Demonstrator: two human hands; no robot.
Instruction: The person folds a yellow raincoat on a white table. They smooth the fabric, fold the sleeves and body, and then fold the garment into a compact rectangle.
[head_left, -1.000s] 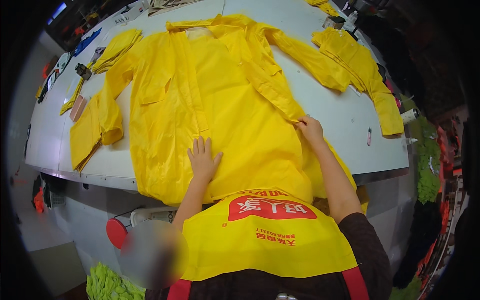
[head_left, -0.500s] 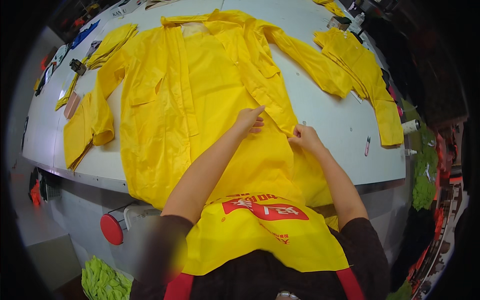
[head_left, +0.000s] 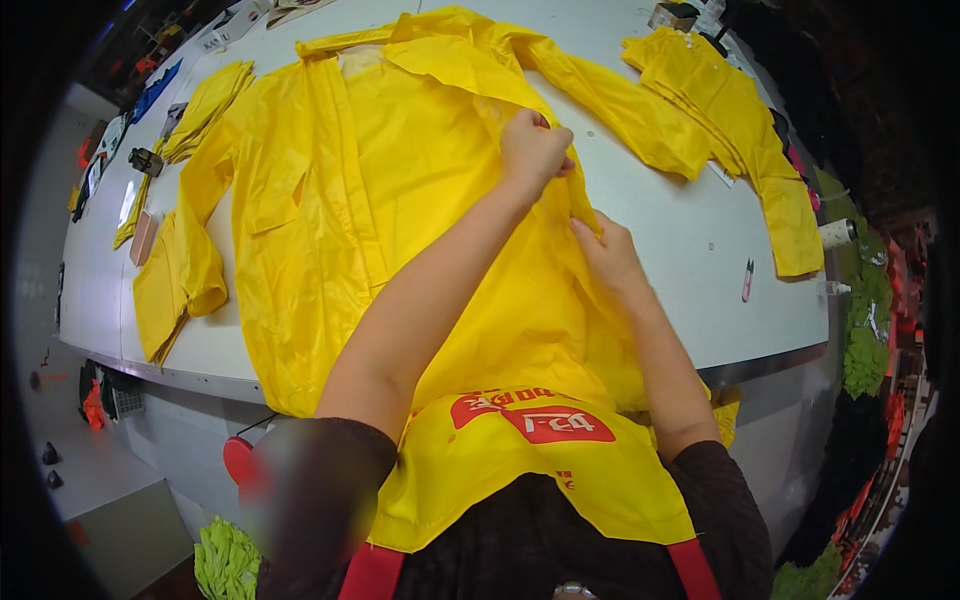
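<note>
Head view: a yellow raincoat [head_left: 400,190] lies open on the white tabletop [head_left: 690,250], its long axis running away from the person, collar at the far end, hem hanging over the near edge. The left hand [head_left: 535,150] pinches the right front edge; the right hand [head_left: 610,258] grips the same edge nearer the hem.

A yellow raincoat [head_left: 400,190] lies spread open on a white table [head_left: 690,250], its hem hanging over the near edge. The left hand [head_left: 535,150] is closed on the coat's right front edge, pinching the fabric. The right hand [head_left: 610,260] grips the same edge just below it. A second yellow garment [head_left: 730,110] lies well apart on the right. Folded yellow pieces [head_left: 205,100] rest at far left; a small pink item [head_left: 747,280], possibly a marker, lies near the right edge.
</note>
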